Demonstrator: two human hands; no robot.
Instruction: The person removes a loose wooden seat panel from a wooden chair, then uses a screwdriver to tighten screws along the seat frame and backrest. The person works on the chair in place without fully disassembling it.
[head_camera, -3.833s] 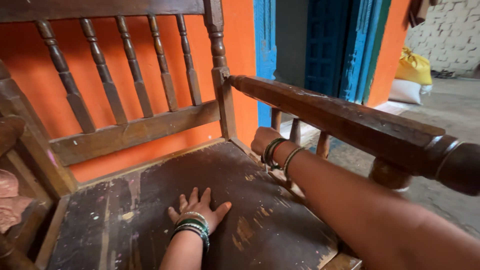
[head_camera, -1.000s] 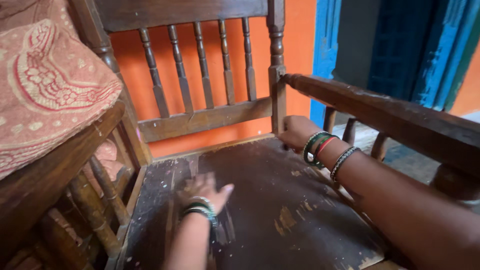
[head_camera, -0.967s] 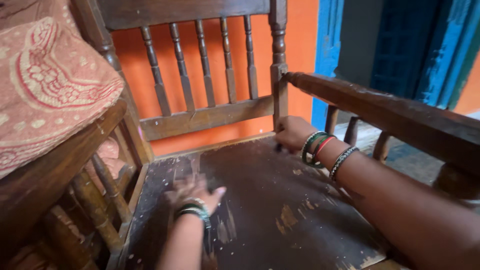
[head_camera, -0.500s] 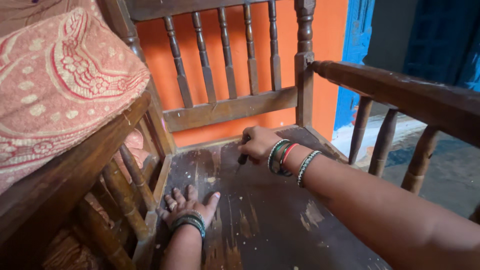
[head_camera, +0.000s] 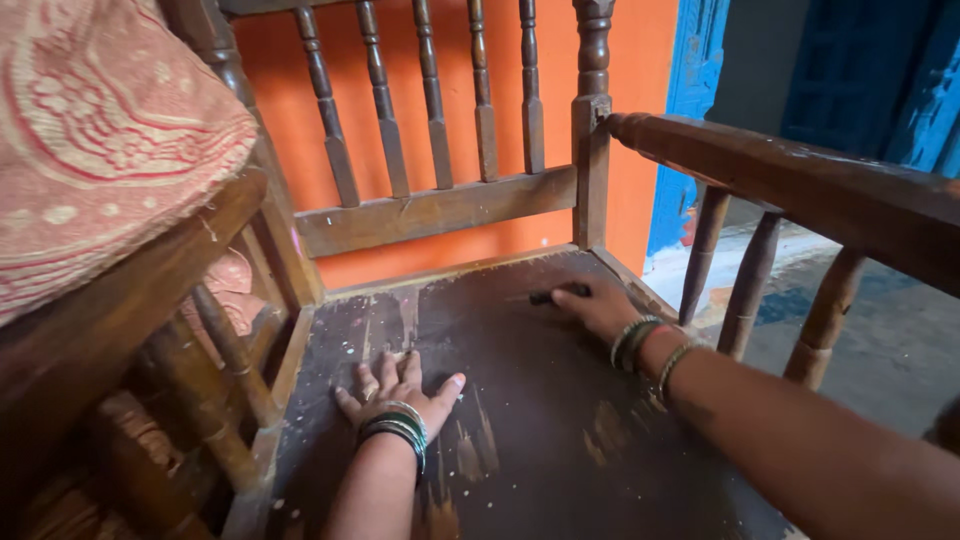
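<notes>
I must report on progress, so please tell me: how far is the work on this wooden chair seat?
Done, it seems: pale worn patches show on the seat near its front and left edge. In hand: the right hand presses a small dark object on the seat by the back rail, while the left hand lies flat on it. Left: most of the seat is dark, so probably much remains.

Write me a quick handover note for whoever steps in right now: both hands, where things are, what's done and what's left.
Left hand: flat, fingers spread, on the chair seat near its left edge.
Right hand: pressing a small dark object on the seat near the back right post; what it is cannot be told.
Patterned cushion: on the neighbouring chair, left.
Done: seat is bare, worn wood.
Left: pale specks and scuffs remain across it.
</notes>
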